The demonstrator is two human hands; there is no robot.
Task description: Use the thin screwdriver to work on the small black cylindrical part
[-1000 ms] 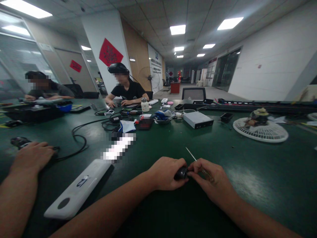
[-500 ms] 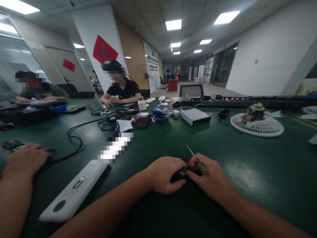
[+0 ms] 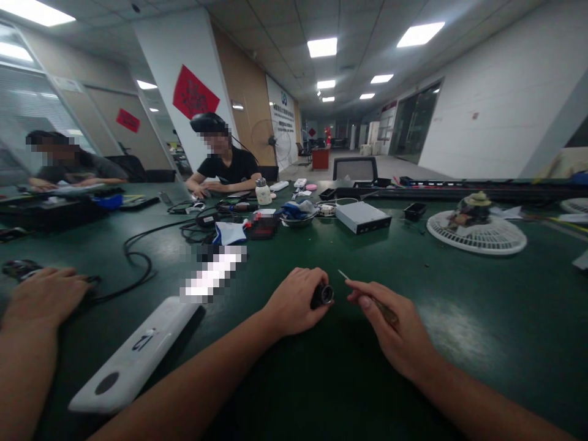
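Observation:
My left hand (image 3: 294, 304) is wrapped round a small black cylindrical part (image 3: 326, 294), whose round open end faces right and towards me. The rest of that part is hidden by my fingers. In my right hand (image 3: 397, 324) is a screwdriver (image 3: 388, 314) with a translucent amber handle. Its thin metal shaft points up and to the left, past the black part without touching it. Both hands are low over the green table (image 3: 367, 398), a small gap between them.
At the far left another person's hand (image 3: 50, 294) rests by a dark object and black cable (image 3: 151, 266). A long white device marked 12 (image 3: 133, 355) lies left of my forearm. Beyond are a grey disc drive (image 3: 362, 217), a white fan grille (image 3: 478, 236) and a seated person (image 3: 225, 162).
My hands have moved apart. The left has shifted slightly up and left, turning the black part's round end into view. The screwdriver has tilted flatter in my right hand.

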